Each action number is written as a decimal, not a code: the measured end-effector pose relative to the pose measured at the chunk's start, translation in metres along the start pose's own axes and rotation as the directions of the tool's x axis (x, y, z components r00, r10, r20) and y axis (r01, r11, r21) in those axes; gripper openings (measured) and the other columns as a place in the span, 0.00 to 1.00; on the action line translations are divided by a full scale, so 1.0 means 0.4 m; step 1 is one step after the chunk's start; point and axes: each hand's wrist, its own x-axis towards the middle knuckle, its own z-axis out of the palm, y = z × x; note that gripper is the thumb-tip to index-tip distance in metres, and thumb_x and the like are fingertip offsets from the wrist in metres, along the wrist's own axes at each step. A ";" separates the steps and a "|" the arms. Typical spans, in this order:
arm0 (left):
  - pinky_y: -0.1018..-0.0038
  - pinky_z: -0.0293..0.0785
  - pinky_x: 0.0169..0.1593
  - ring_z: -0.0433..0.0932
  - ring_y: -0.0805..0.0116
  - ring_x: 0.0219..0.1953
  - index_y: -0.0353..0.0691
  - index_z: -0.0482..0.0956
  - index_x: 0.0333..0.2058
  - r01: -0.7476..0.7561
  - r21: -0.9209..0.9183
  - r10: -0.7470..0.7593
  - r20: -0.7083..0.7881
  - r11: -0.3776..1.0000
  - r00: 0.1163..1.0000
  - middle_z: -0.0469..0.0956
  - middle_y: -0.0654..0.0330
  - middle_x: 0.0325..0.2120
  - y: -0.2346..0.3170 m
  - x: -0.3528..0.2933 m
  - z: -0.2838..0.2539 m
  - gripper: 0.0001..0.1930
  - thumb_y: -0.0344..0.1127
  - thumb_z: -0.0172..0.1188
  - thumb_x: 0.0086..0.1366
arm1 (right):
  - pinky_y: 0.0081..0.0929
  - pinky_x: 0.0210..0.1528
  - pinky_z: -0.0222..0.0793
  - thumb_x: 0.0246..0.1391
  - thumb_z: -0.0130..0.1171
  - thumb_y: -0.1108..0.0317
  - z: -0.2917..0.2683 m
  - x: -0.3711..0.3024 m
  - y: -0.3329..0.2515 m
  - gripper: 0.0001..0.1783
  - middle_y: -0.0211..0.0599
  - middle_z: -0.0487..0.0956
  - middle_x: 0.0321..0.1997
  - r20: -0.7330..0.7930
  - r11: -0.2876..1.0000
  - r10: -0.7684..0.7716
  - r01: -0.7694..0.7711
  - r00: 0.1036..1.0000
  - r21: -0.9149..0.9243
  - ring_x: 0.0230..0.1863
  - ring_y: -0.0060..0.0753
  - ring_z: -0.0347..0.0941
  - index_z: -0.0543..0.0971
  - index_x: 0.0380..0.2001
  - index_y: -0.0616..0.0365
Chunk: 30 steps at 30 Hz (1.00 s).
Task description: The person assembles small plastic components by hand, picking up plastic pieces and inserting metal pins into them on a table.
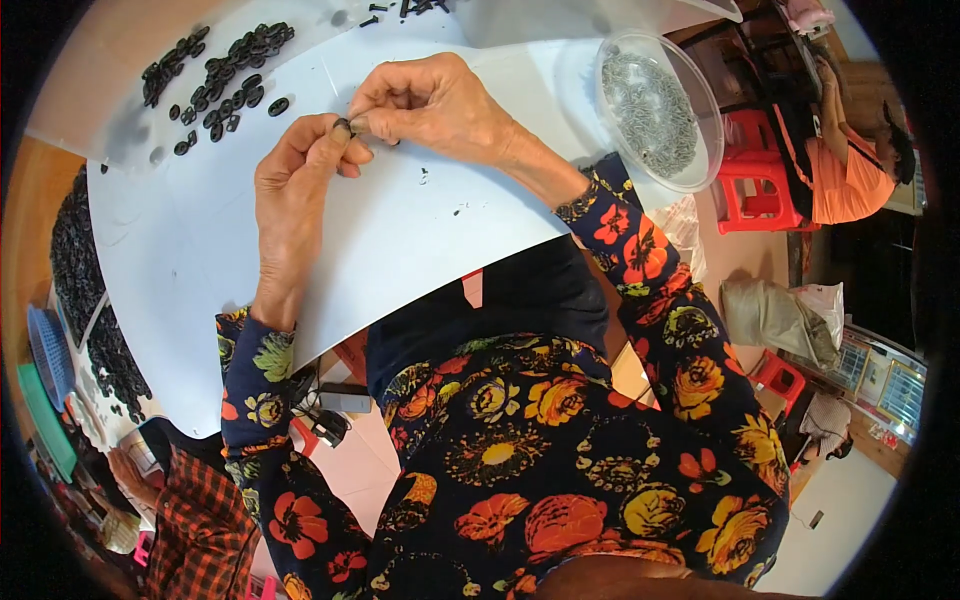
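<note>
My left hand (290,185) is closed, its thumb and index finger pinching a small black part (343,126) above the white table (200,270). From the right, my right hand (440,112) reaches in with thumb and forefinger pressed together at that same part. What the right fingertips grip is too small and covered to make out. Beyond the hands, to the left, lie loose clusters of small black oval and round parts (237,75). A few tiny black scraps (424,176) rest on the tabletop below my right hand.
A clear round tub (712,130) of thin metal pieces (650,115) stands at the right. Short black pieces (415,8) lie at the far edge. Left of the table are heaped black parts (75,240) and a blue basket (50,350). Other people sit nearby, beside red stools (755,190).
</note>
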 end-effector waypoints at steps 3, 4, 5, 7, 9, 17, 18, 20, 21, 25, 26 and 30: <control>0.79 0.69 0.37 0.72 0.76 0.30 0.33 0.76 0.36 -0.015 -0.033 0.015 0.011 0.999 1.000 0.77 0.60 0.25 -0.008 0.001 -0.004 0.08 0.31 0.52 0.65 | 0.15 0.29 0.67 0.51 0.60 0.74 -0.001 0.003 -0.009 0.05 0.26 0.78 0.25 0.014 0.999 0.022 -0.022 1.000 0.035 0.26 0.14 0.69 0.80 0.33 0.61; 0.79 0.69 0.37 0.72 0.76 0.30 0.33 0.76 0.36 -0.014 -0.033 0.015 0.013 0.999 1.000 0.77 0.60 0.25 -0.010 0.002 -0.004 0.08 0.31 0.52 0.65 | 0.15 0.29 0.67 0.51 0.60 0.74 -0.002 0.004 -0.007 0.05 0.26 0.78 0.25 0.013 0.999 0.022 -0.022 1.000 0.035 0.26 0.14 0.69 0.80 0.33 0.61; 0.78 0.69 0.37 0.72 0.76 0.30 0.33 0.76 0.36 -0.009 -0.047 0.009 0.008 0.999 1.000 0.77 0.60 0.25 -0.011 0.003 -0.004 0.08 0.31 0.51 0.65 | 0.16 0.31 0.69 0.51 0.59 0.74 -0.004 0.004 -0.001 0.06 0.27 0.78 0.27 -0.012 0.998 0.018 -0.017 1.000 0.056 0.28 0.15 0.70 0.80 0.34 0.60; 0.78 0.69 0.37 0.72 0.76 0.29 0.33 0.76 0.36 -0.002 -0.062 0.002 0.000 0.998 1.000 0.77 0.60 0.25 -0.012 0.001 -0.004 0.08 0.31 0.51 0.65 | 0.16 0.33 0.70 0.51 0.58 0.75 -0.003 0.006 0.001 0.07 0.28 0.79 0.28 -0.033 0.997 0.016 -0.013 0.999 0.080 0.29 0.15 0.72 0.80 0.35 0.60; 0.78 0.68 0.36 0.72 0.76 0.29 0.33 0.76 0.35 0.025 -0.064 -0.025 -0.005 0.998 1.000 0.77 0.60 0.25 -0.008 0.001 -0.003 0.08 0.31 0.51 0.65 | 0.17 0.39 0.73 0.51 0.57 0.75 -0.002 0.008 -0.003 0.09 0.29 0.80 0.32 -0.052 0.998 -0.060 0.057 0.997 -0.041 0.33 0.17 0.75 0.80 0.37 0.59; 0.79 0.67 0.36 0.72 0.76 0.29 0.34 0.76 0.35 -0.008 -0.082 0.007 -0.008 0.997 1.000 0.77 0.60 0.25 -0.008 -0.002 0.004 0.08 0.31 0.51 0.64 | 0.16 0.42 0.72 0.51 0.58 0.75 0.006 0.003 -0.001 0.11 0.27 0.80 0.33 -0.045 0.999 -0.032 0.030 0.998 -0.037 0.35 0.16 0.75 0.79 0.39 0.58; 0.79 0.67 0.37 0.72 0.76 0.29 0.34 0.76 0.35 -0.007 -0.074 0.006 -0.014 0.997 1.000 0.77 0.60 0.25 -0.006 -0.003 0.005 0.07 0.31 0.52 0.64 | 0.16 0.41 0.72 0.51 0.59 0.75 0.007 0.004 0.000 0.11 0.27 0.80 0.33 -0.043 0.999 -0.040 0.038 0.998 -0.027 0.35 0.16 0.75 0.79 0.39 0.58; 0.78 0.67 0.37 0.72 0.76 0.29 0.34 0.76 0.35 -0.004 -0.082 0.003 -0.020 0.997 1.000 0.77 0.60 0.25 -0.006 -0.003 0.005 0.07 0.31 0.52 0.64 | 0.15 0.40 0.72 0.51 0.59 0.75 0.010 0.003 -0.005 0.10 0.27 0.79 0.32 -0.054 0.998 -0.038 0.035 0.998 -0.043 0.34 0.15 0.74 0.79 0.39 0.58; 0.78 0.67 0.37 0.71 0.76 0.29 0.34 0.76 0.34 -0.001 -0.086 -0.001 -0.025 0.996 1.000 0.77 0.60 0.25 -0.006 -0.003 0.005 0.07 0.31 0.52 0.64 | 0.15 0.39 0.72 0.51 0.59 0.75 0.011 0.002 -0.006 0.10 0.26 0.79 0.32 -0.067 0.998 -0.038 0.035 0.997 -0.057 0.33 0.14 0.74 0.79 0.39 0.58; 0.78 0.68 0.37 0.71 0.76 0.29 0.34 0.76 0.35 -0.014 -0.091 0.012 -0.029 0.996 1.000 0.77 0.60 0.25 -0.009 -0.004 0.003 0.08 0.31 0.52 0.64 | 0.14 0.37 0.71 0.52 0.58 0.76 0.016 0.004 0.003 0.10 0.26 0.79 0.31 -0.082 0.998 -0.056 0.055 0.995 -0.008 0.32 0.13 0.72 0.79 0.39 0.59; 0.78 0.68 0.37 0.71 0.76 0.29 0.33 0.76 0.35 -0.021 -0.090 0.018 -0.032 0.996 0.999 0.77 0.60 0.25 -0.010 -0.005 0.003 0.08 0.31 0.52 0.64 | 0.14 0.37 0.70 0.52 0.58 0.76 0.018 0.003 0.001 0.10 0.26 0.79 0.31 -0.078 0.999 -0.044 0.044 0.996 -0.002 0.32 0.13 0.72 0.79 0.39 0.59; 0.78 0.67 0.37 0.71 0.76 0.29 0.33 0.76 0.35 -0.033 -0.086 0.029 -0.047 0.996 0.998 0.77 0.61 0.25 -0.009 -0.008 0.009 0.08 0.32 0.52 0.65 | 0.14 0.31 0.69 0.48 0.59 0.76 0.033 0.005 0.000 0.09 0.29 0.79 0.27 -0.150 0.994 -0.084 0.093 0.985 0.059 0.28 0.13 0.71 0.80 0.35 0.61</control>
